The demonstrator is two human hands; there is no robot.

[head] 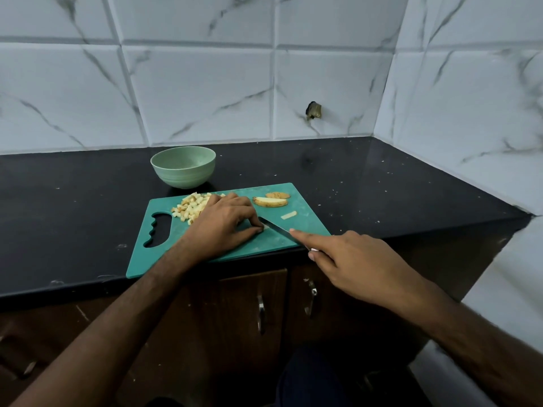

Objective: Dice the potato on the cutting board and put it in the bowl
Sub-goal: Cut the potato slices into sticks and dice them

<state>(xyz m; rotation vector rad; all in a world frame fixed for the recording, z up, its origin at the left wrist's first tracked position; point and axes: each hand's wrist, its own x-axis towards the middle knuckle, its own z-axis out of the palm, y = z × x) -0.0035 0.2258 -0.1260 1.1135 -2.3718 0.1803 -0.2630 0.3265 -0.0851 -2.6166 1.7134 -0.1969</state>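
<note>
Glossy black counter (pixel 382 177), seemingly matt plastic cutting board (pixel 305 221).

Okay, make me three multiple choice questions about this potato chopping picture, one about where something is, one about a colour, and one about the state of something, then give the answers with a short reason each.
1. Where does the pile of diced potato lie?
A. In the bowl
B. On the cutting board, near its handle cutout
C. On the bare counter

2. What colour is the bowl?
A. Pale green
B. Red
C. Black

3. What is the right hand doing?
A. Resting flat on the counter
B. Lifting the bowl
C. Holding the knife, index finger along its spine

Answers:
1 B, the cubes sit on the board beside the left hand.
2 A, the bowl is light green.
3 C, the blade meets a potato piece that the left fingers steady.
</note>
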